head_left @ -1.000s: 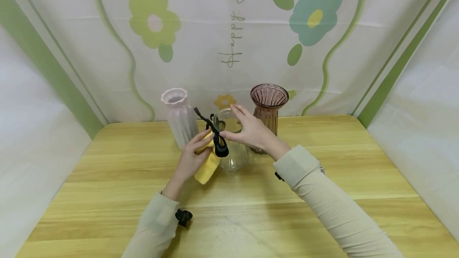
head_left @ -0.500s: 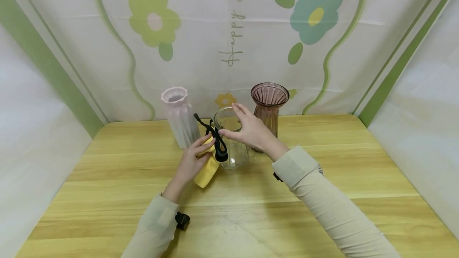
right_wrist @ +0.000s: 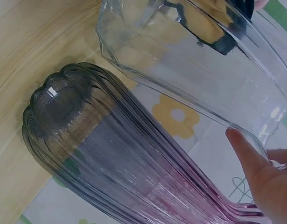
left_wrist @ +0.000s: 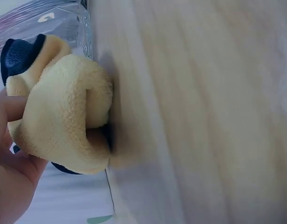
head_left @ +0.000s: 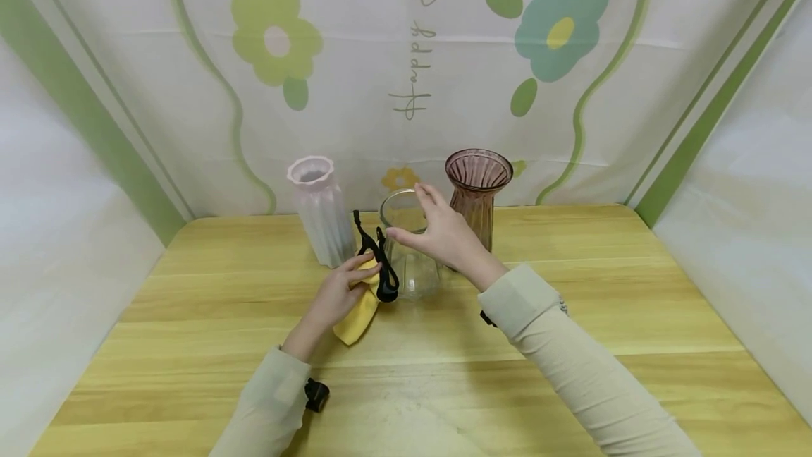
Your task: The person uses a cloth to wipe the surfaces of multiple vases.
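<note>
My left hand (head_left: 335, 293) holds a folded yellow fleecy cloth (head_left: 355, 319) with black edging, low over the table. In the left wrist view the fleecy cloth (left_wrist: 59, 112) is bunched, with thumb and fingers around its near side. A black strap (head_left: 384, 270) stands up from the cloth, close beside a clear glass vase (head_left: 411, 275). My right hand (head_left: 447, 235) grips that vase near its rim, thumb in front and fingers toward the back. The right wrist view shows the thumb on the clear glass vase (right_wrist: 194, 88), which stands upright on the table.
A ribbed purple glass vase (head_left: 478, 175) stands just right of the clear one, partly behind my right hand. Left of it is a white-pink fluted vase (head_left: 323, 221). The wooden table (head_left: 507, 386) ends at a flower-printed curtain (head_left: 355, 90) behind the vases.
My left hand has moved down and slightly left with the yellow cloth, lowering it along the side of the clear vase. My right hand stays at the vase's rim.
</note>
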Tool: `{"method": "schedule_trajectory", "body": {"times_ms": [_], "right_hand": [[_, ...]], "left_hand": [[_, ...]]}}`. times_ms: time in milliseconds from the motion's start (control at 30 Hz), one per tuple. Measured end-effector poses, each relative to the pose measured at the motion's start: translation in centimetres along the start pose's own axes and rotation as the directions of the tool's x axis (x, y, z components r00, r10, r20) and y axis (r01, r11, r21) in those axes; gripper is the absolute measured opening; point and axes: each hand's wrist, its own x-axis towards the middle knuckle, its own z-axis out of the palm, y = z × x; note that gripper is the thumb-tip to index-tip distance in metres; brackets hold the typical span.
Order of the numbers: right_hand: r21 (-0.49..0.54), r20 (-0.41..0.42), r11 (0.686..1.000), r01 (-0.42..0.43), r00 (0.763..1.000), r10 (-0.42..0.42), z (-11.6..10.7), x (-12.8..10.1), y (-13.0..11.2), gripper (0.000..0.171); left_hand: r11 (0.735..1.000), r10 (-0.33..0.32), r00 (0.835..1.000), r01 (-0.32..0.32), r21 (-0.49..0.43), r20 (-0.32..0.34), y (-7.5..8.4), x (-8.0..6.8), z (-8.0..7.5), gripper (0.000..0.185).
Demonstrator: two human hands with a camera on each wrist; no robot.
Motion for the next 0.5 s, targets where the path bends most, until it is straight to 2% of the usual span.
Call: {"method": "schedule_trajectory", "body": {"times_ms": [167,333,500], "right_hand": [[0.004,-0.012,1.0,-0.018,1.0,0.018,0.03,-0.1,-0.33,0.099],[0.018,-0.021,0.998,-0.057,0.998,0.058,0.1,-0.18,-0.84,0.101],[-0.031,0.008,0.996,-0.084,0.996,0.084,-0.06,-0.19,-1.03,0.103]], "left_hand": [[1.0,-0.024,1.0,0.024,-0.015,0.01,-0.05,-0.01,-0.08,0.039],[0.998,-0.03,0.999,0.028,-0.062,-0.039,0.21,0.12,-0.27,0.042],[0.993,-0.031,0.996,0.021,-0.119,-0.084,0.93,0.33,-0.7,0.043]]}}
